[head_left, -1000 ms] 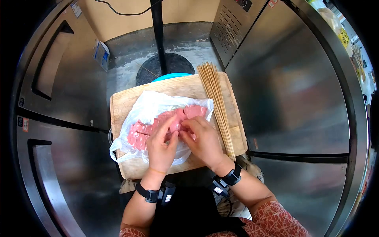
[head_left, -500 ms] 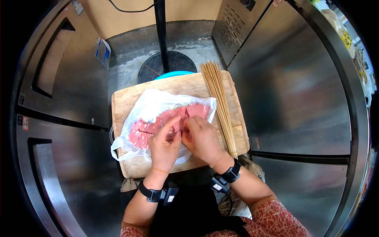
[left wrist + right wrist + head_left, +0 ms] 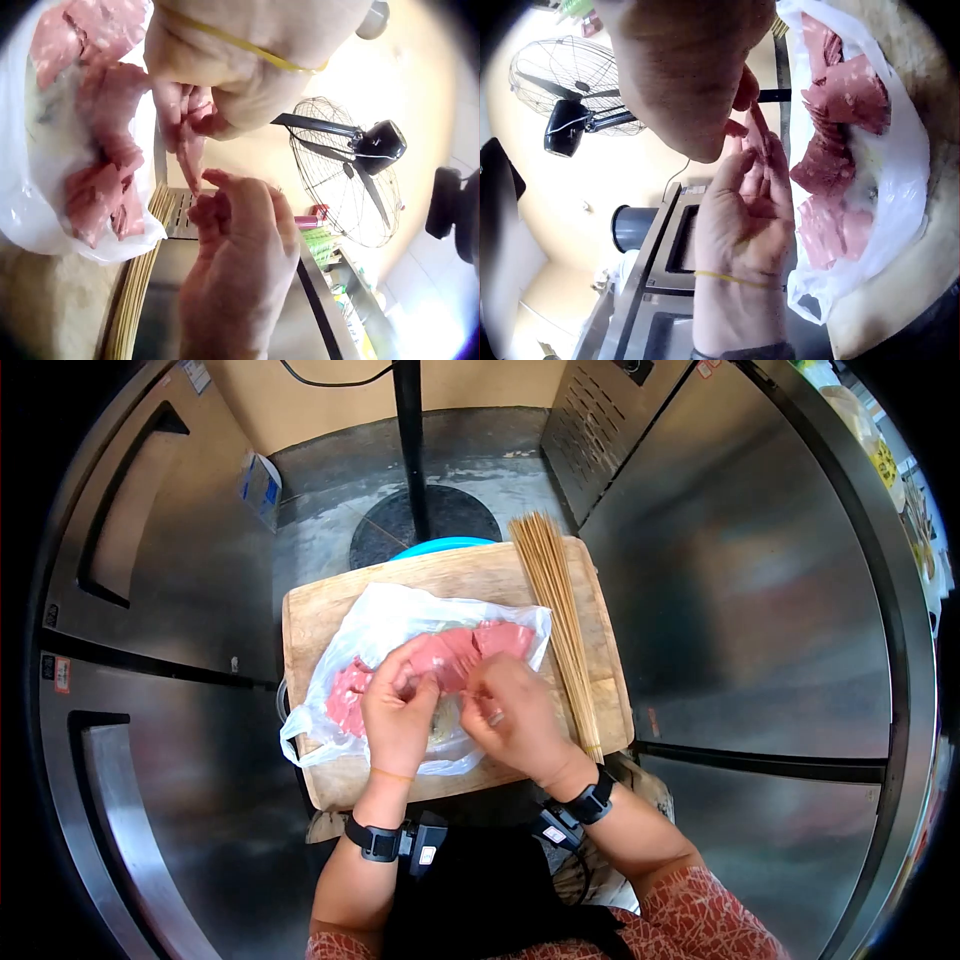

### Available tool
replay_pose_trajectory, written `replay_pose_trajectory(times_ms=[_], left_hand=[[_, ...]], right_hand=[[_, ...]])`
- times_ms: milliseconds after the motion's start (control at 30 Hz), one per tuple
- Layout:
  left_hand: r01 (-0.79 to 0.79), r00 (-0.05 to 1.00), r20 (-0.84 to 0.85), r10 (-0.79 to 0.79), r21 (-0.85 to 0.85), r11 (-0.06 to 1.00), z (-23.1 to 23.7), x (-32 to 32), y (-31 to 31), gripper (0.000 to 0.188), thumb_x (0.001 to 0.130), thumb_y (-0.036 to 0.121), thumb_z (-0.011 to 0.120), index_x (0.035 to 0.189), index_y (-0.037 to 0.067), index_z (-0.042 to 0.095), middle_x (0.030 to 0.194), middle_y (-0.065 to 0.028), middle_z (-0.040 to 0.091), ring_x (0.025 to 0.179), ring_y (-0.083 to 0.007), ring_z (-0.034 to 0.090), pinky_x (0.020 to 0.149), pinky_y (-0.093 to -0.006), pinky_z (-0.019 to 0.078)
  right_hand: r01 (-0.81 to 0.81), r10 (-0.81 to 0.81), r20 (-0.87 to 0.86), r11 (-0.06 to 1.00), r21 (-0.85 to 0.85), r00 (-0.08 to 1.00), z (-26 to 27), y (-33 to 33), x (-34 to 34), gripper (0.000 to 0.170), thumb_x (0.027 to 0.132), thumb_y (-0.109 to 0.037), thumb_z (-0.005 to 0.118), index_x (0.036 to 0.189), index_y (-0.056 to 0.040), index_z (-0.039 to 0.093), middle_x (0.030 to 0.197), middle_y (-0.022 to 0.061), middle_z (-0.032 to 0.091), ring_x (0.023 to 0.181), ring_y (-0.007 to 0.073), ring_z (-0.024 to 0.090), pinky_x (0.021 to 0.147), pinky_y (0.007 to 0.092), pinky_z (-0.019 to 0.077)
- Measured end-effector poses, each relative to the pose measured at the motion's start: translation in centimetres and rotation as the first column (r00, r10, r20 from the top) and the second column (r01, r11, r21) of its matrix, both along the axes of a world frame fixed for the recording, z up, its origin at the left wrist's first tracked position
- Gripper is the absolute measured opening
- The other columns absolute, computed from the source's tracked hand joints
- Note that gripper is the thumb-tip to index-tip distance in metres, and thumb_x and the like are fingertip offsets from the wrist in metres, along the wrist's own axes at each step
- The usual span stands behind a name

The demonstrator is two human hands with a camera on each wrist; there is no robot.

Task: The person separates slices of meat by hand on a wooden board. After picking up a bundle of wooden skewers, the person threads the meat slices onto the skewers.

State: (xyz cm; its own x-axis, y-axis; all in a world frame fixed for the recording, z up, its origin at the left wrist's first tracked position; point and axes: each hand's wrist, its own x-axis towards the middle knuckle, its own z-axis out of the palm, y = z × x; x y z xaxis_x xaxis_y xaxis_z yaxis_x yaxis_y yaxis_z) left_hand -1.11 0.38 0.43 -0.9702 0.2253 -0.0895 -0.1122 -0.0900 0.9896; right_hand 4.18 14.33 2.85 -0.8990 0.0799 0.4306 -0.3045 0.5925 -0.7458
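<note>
Slices of raw pink meat [image 3: 348, 695] lie in overlapping rows on an opened white plastic bag [image 3: 385, 605]. Over them, my left hand [image 3: 397, 710] holds a thin slice of meat [image 3: 190, 154] between thumb and fingers. The slice's narrow tip points toward my right hand [image 3: 520, 715], blurred in the head view. In the left wrist view, the curled right fingertips [image 3: 214, 178] pinch around that tip. Much of the held slice is hidden by the left hand. Beside the bag on the right lies a bundle of thin bamboo skewers [image 3: 555, 630].
The bag and skewers lie on a wooden cutting board [image 3: 310, 615]. Steel cabinets stand close on the left [image 3: 170, 780] and right [image 3: 740, 590]. Behind the board are a black pole [image 3: 408, 450] on a round base and a blue rim [image 3: 440, 547].
The hands have drawn slightly apart, the left one shifting left. More of the meat and a bare patch of bag now show between them. The skewers stay in place on the board.
</note>
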Motion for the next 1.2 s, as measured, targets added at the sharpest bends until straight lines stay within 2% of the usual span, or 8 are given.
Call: replay_pose_trajectory(times_ms=[100,233,433,767,867,967,1067,1200], left_hand=[[-0.049,0.999,-0.021,0.05,0.056,0.997,0.1,-0.6,-0.3,0.039,0.084,-0.009,0.053,0.122,0.001,0.054,0.09,0.0003,0.061,0.075,-0.0024,0.054,0.064,-0.0164,0.0436],[-0.066,0.994,-0.088,0.064,-0.018,0.998,-0.2,-1.1,-0.1,0.04,0.083,-0.009,0.054,0.121,0.004,0.056,0.09,-0.0001,0.061,0.078,-0.0046,0.055,0.066,-0.0178,0.0447],[-0.096,0.943,-0.33,-0.053,-0.419,0.903,-1.0,-1.2,-0.9,0.044,0.077,-0.007,0.059,0.118,0.009,0.06,0.118,-0.0088,0.051,0.078,-0.0134,0.059,0.064,-0.0224,0.0486],[0.114,0.899,-0.277,-0.339,-0.6,0.792,-1.3,1.0,-0.2,0.021,0.076,0.006,0.067,0.096,0.002,0.061,0.08,-0.0121,0.063,0.068,-0.0218,0.062,0.061,-0.0303,0.0487],[0.002,0.868,-0.358,-0.345,-0.692,0.722,-2.8,2.0,0.8,0.026,0.076,0.008,0.068,0.1,0.002,0.061,0.083,-0.0133,0.064,0.068,-0.0245,0.062,0.061,-0.0338,0.0498],[0.037,0.912,-0.27,-0.309,-0.696,0.717,-2.9,2.2,1.3,0.03,0.077,0.011,0.066,0.105,0.003,0.058,0.09,-0.0169,0.061,0.08,-0.034,0.06,0.069,-0.0422,0.0485],[-0.016,0.907,-0.307,-0.288,-0.708,0.706,-3.0,2.0,1.7,0.029,0.075,0.009,0.067,0.102,0.004,0.058,0.09,-0.0161,0.061,0.082,-0.0338,0.06,0.071,-0.0424,0.0485],[-0.121,0.872,-0.421,-0.251,-0.681,0.722,-3.4,1.9,2.1,0.027,0.071,0.002,0.07,0.096,0.005,0.06,0.086,-0.0125,0.063,0.072,-0.025,0.061,0.066,-0.0323,0.0495]], right_hand=[[0.064,-0.039,0.124,0.977,-0.204,0.991,0.2,0.7,0.3,0.017,0.075,-0.003,0.067,0.087,-0.0031,0.055,0.077,0.0072,0.056,0.066,0.0201,0.055,0.061,0.0275,0.0454],[0.098,0.284,0.284,0.527,-0.844,0.916,0.0,1.9,0.7,0.006,0.087,-0.006,0.063,0.088,-0.0061,0.056,0.083,-0.002,0.06,0.074,0.0042,0.054,0.065,0.0204,0.0445],[0.15,0.424,0.319,0.386,-0.91,0.848,3.5,2.8,2.3,0.008,0.086,-0.004,0.062,0.089,-0.0051,0.055,0.083,0.0001,0.059,0.077,0.008,0.058,0.071,0.0215,0.0464],[-0.671,0.481,-0.652,-0.162,-0.723,0.586,11.6,-1.6,7.6,0.01,0.082,-0.005,0.066,0.086,0.0047,0.064,0.078,0.0121,0.058,0.051,0.0132,0.051,0.041,0.0245,0.0358],[-0.583,0.574,-0.525,-0.1,-0.807,0.629,11.8,0.0,7.5,0.014,0.086,-0.011,0.062,0.082,0.0008,0.066,0.079,0.0124,0.061,0.066,0.022,0.056,0.056,0.0304,0.0425],[-0.408,0.616,0.122,0.644,-0.647,0.778,10.2,3.3,5.4,0.019,0.089,-0.016,0.06,0.1,-0.001,0.064,0.088,0.0115,0.063,0.081,0.0243,0.062,0.074,0.0323,0.0485],[0.207,0.18,0.531,0.783,-0.587,0.828,0.4,3.1,2.3,0.017,0.084,-0.008,0.062,0.099,-0.0007,0.061,0.086,0.0115,0.064,0.077,0.0252,0.062,0.071,0.032,0.0495],[0.114,-0.03,0.497,0.984,-0.139,0.867,-2.6,3.4,1.2,0.02,0.079,-0.008,0.064,0.096,0.0009,0.059,0.086,0.0166,0.063,0.078,0.0295,0.062,0.07,0.0362,0.0501]])
